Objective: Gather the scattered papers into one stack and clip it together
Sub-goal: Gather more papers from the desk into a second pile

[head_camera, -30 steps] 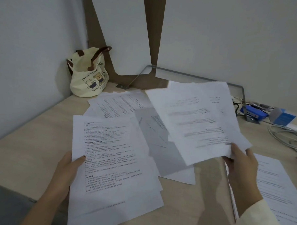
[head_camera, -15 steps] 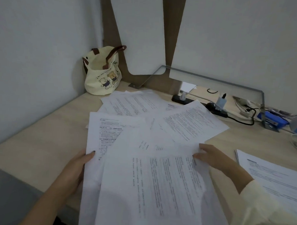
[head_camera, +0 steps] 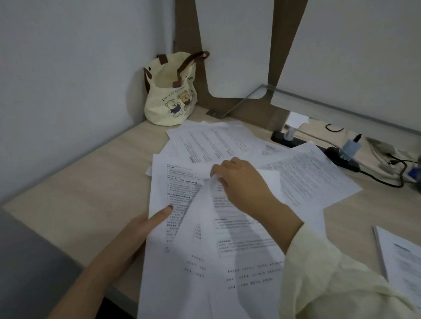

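So, compared with half a second back, the right hand [head_camera: 242, 182] has left the right edge of the top sheet [head_camera: 228, 232] and reached across to its far corner. Its fingertips are curled and pinch that corner, which now lifts and curls off the paper below. The left hand [head_camera: 141, 228] hasn't budged: it holds the pile [head_camera: 175, 278] by its left edge, thumb flat on top.

What's hard to see: the left fingers are under the paper, so only the thumb shows. The near end of the pile runs out of the bottom of the view, and the pale sleeve [head_camera: 332, 285] covers its near right part. The print is way too small to read.

The pile sits at the near middle, hanging over the near edge of the desk [head_camera: 82, 190]. Its long axis runs near to far, with the top sheet skewed on it, the pinched corner pointing far-left. More loose sheets [head_camera: 217, 142] fan out flat just beyond the pile, toward the tote bag [head_camera: 171, 97] in the far left corner.
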Motion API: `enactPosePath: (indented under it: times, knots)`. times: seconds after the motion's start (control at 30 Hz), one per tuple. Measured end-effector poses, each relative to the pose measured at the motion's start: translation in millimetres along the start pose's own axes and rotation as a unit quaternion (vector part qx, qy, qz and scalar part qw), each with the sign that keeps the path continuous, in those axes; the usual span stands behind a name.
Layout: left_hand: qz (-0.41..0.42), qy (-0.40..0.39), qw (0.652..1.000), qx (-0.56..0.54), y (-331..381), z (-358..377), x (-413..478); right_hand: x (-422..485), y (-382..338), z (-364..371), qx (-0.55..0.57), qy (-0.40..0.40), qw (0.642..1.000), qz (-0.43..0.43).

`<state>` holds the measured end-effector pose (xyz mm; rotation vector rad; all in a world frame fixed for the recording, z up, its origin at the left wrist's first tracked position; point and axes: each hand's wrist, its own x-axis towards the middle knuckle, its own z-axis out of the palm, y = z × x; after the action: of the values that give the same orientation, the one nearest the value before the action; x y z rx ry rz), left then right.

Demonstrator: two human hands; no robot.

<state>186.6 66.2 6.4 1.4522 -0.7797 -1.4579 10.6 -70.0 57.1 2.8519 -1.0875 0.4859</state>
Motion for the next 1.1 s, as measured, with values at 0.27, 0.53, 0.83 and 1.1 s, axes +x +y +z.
enactPosePath:
  times: [0.27,0.53,0.83,1.1]
  knots:
    - [0.018,0.078,0.992,0.100,-6,4,10,20,-50,35,0.158,0.024,0.987,0.017]
    - [0.060,0.083,0.994,0.037,-11,5,2,-35,34,17,0.249,-0.073,0.888,0.379]
    - [0.175,0.126,0.972,-0.095,13,19,-23,-88,29,-19,0.627,-0.109,0.691,0.343]
    - [0.304,0.087,0.947,-0.062,64,54,-42,-104,17,-70,0.636,0.059,0.722,0.264]
